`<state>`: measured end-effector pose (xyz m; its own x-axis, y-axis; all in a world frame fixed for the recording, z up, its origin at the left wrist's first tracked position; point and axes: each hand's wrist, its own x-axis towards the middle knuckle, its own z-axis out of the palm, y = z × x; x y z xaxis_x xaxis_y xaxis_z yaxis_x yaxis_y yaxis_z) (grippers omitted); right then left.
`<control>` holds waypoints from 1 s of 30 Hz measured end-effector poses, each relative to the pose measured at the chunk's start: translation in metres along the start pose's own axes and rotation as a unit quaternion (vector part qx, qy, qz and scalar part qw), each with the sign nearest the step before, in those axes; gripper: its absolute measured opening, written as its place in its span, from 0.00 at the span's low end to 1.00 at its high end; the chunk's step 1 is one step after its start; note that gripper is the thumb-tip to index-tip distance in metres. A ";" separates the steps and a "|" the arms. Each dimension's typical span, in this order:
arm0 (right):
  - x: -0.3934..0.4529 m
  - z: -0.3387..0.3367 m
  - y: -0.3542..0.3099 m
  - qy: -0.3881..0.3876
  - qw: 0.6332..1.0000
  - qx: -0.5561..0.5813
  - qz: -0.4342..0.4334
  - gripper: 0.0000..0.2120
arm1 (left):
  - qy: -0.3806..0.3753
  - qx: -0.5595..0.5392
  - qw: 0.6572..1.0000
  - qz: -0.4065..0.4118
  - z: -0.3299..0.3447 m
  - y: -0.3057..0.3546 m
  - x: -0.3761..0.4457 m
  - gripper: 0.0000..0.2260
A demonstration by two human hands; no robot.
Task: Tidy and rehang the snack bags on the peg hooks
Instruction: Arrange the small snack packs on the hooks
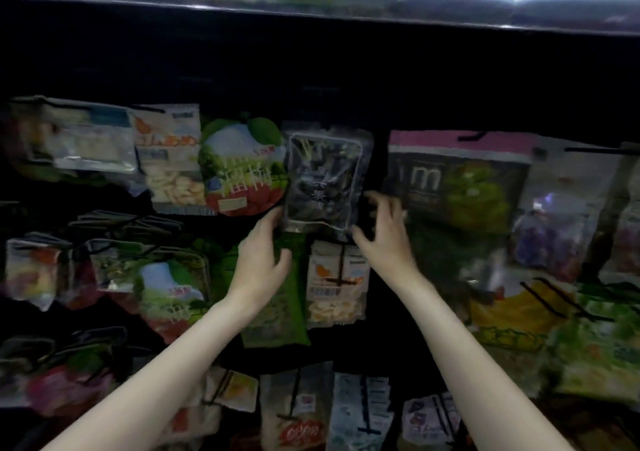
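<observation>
Your two hands reach up to the dark snack bag (325,180) in the top row, between the round green bag (242,166) and the pink-topped bag (457,176). Your left hand (263,253) touches its bottom left corner, fingers loose — your right hand (384,232) curls at its bottom right corner.

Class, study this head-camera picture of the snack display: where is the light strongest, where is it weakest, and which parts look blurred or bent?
Head view: brightest glare streaks along the glossy shelf edge at top; the band just beneath is nearly black; the dark bag between the left hand and right hand reads dimly; bags at the far left and right edges smear with blur, and the wide lens bows the shelf line.
</observation>
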<state>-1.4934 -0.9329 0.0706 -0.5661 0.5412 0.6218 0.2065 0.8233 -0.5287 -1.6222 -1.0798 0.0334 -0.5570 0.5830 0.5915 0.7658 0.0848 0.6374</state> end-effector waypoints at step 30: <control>-0.061 0.171 -0.041 -0.179 0.944 -0.251 0.113 0.25 | -0.155 0.198 0.946 0.204 -0.106 -0.196 -0.061 0.21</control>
<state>-1.6039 -1.0290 -0.0445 -0.6774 0.6945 0.2427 0.6562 0.7195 -0.2275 -1.7725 -1.2174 -0.0754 -0.1144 0.8358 0.5369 0.9913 0.0611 0.1162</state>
